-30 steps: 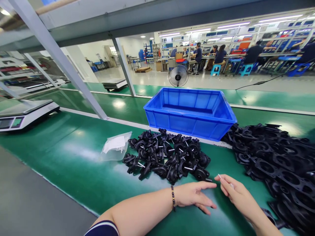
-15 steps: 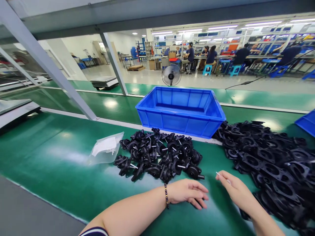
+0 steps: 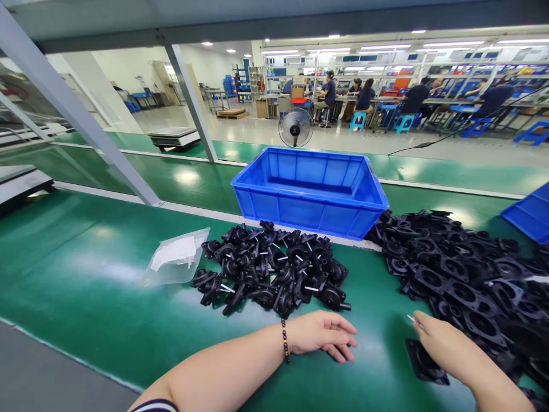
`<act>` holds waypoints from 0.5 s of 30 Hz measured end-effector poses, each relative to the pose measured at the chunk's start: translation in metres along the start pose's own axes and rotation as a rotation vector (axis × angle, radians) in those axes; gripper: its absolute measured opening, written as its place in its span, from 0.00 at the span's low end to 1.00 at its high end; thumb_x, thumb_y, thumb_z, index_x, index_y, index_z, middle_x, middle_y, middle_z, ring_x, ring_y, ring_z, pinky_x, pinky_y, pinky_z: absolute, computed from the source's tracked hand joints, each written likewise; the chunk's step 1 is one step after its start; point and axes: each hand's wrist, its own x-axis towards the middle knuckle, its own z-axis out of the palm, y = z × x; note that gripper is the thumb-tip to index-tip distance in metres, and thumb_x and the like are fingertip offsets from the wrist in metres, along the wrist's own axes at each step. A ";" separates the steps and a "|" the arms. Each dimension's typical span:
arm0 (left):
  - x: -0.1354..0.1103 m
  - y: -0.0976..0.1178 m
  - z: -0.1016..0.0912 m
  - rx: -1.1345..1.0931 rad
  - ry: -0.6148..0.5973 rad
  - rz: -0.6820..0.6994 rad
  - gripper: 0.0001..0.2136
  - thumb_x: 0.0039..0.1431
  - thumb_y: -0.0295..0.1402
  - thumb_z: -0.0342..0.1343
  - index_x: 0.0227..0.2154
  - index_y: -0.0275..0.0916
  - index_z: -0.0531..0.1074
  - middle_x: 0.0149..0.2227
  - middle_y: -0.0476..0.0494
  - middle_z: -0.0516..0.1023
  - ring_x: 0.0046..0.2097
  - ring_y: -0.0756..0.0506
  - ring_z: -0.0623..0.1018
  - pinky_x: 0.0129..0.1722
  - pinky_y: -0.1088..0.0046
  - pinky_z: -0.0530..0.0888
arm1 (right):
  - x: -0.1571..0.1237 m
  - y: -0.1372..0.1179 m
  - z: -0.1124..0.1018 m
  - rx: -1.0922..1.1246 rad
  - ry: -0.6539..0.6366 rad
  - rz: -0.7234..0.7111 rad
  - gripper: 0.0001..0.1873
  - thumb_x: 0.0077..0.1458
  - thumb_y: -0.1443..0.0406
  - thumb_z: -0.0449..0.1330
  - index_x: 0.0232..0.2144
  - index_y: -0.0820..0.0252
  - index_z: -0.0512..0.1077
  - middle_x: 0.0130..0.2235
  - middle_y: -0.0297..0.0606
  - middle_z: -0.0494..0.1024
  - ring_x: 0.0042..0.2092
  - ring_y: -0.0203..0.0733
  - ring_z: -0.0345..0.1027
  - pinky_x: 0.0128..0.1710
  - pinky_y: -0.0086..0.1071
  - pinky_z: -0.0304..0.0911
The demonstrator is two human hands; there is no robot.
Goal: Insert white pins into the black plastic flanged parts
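My left hand (image 3: 323,336) rests over the green work surface with its fingers apart and nothing in them. Farther right, my right hand (image 3: 437,337) pinches a thin white pin (image 3: 412,319), whose tip sticks out past the thumb. Just under that hand lies a single black plastic housing (image 3: 422,363), partly covered by it. Beyond my left hand spreads a pile of black housings with white pins (image 3: 274,266) standing in several of them. A larger heap of black housings (image 3: 463,286) without visible pins reaches along the right side.
A blue bin (image 3: 311,197) stands behind the piles, with a second blue bin (image 3: 529,213) at the right edge. A clear plastic bag (image 3: 175,257) with white contents lies left. A grey post (image 3: 107,131) slants down to the bench. A fan (image 3: 295,127) and several seated people are farther back.
My right hand has moved right and slightly down with the white pin, toward the single black housing. My left hand has hardly moved. The view has shifted slightly.
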 end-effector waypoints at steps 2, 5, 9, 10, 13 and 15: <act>0.001 -0.001 0.000 -0.001 -0.003 0.005 0.31 0.30 0.46 0.66 0.38 0.33 0.69 0.37 0.42 0.70 0.33 0.49 0.75 0.37 0.68 0.68 | -0.002 -0.012 -0.002 -0.002 -0.121 0.069 0.12 0.56 0.61 0.41 0.27 0.61 0.58 0.25 0.40 0.69 0.23 0.37 0.62 0.25 0.28 0.50; 0.002 -0.002 -0.001 -0.008 -0.007 0.007 0.31 0.29 0.47 0.67 0.38 0.33 0.69 0.36 0.42 0.70 0.33 0.49 0.75 0.36 0.68 0.68 | -0.003 -0.033 0.001 0.255 -0.171 0.020 0.16 0.58 0.54 0.36 0.30 0.59 0.55 0.19 0.33 0.62 0.18 0.34 0.57 0.23 0.27 0.51; 0.003 -0.004 -0.002 -0.022 -0.016 0.007 0.31 0.29 0.47 0.67 0.37 0.33 0.69 0.35 0.42 0.70 0.33 0.49 0.74 0.37 0.67 0.67 | -0.005 -0.053 0.009 0.626 -0.047 -0.201 0.24 0.56 0.45 0.36 0.32 0.60 0.55 0.20 0.31 0.59 0.23 0.32 0.58 0.25 0.25 0.54; 0.004 -0.004 -0.002 -0.026 -0.017 0.006 0.32 0.29 0.46 0.67 0.38 0.33 0.69 0.35 0.42 0.70 0.33 0.49 0.74 0.37 0.67 0.67 | -0.005 -0.056 0.011 0.620 -0.014 -0.220 0.25 0.55 0.45 0.37 0.32 0.60 0.56 0.21 0.31 0.58 0.23 0.31 0.56 0.25 0.24 0.53; 0.005 -0.006 -0.004 -0.036 -0.017 0.005 0.33 0.28 0.46 0.67 0.39 0.33 0.68 0.35 0.42 0.70 0.33 0.49 0.74 0.38 0.66 0.67 | -0.004 -0.060 0.015 0.486 0.014 -0.274 0.26 0.55 0.45 0.37 0.33 0.61 0.59 0.26 0.34 0.64 0.27 0.31 0.57 0.29 0.24 0.54; 0.006 -0.007 -0.005 -0.038 -0.028 0.017 0.33 0.30 0.45 0.67 0.41 0.34 0.66 0.35 0.43 0.70 0.32 0.49 0.75 0.38 0.65 0.67 | -0.005 -0.063 0.016 0.430 -0.063 -0.331 0.26 0.56 0.46 0.37 0.34 0.60 0.61 0.33 0.36 0.68 0.35 0.33 0.61 0.36 0.24 0.55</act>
